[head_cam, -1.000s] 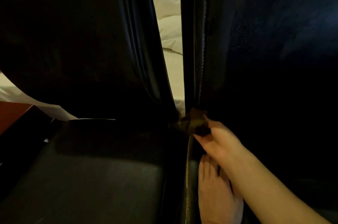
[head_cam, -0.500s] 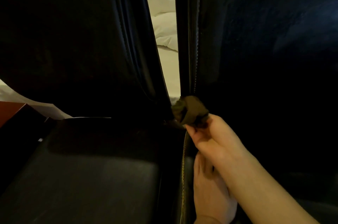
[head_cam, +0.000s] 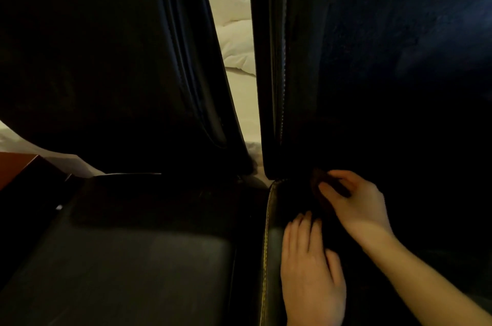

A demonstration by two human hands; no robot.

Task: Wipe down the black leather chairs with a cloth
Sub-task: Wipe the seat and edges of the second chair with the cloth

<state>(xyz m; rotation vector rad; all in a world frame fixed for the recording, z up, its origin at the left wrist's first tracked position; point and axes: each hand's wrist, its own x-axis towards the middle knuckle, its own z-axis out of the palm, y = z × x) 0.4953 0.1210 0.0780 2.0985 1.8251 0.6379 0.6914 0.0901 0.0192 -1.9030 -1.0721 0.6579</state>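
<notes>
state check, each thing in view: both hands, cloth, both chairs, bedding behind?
right hand: fingers curled round the cloth, at the base of the right chair's backrest
cloth: dark, bunched, mostly hidden in the hand
left hand: flat, fingers straight, resting on the right chair's seat
right chair: upright, stitched seat edge showing
left chair: upright, untouched
white bedding: rumpled, seen through the gap between the backrests

The right hand [head_cam: 354, 200], pinching the small dark brown cloth [head_cam: 323, 187], now sits further right, off the stitched edge and against the base of the black leather chair's backrest [head_cam: 372, 86]. The left hand [head_cam: 311, 272] shows more fully, fingers spread flat on the seat.
</notes>
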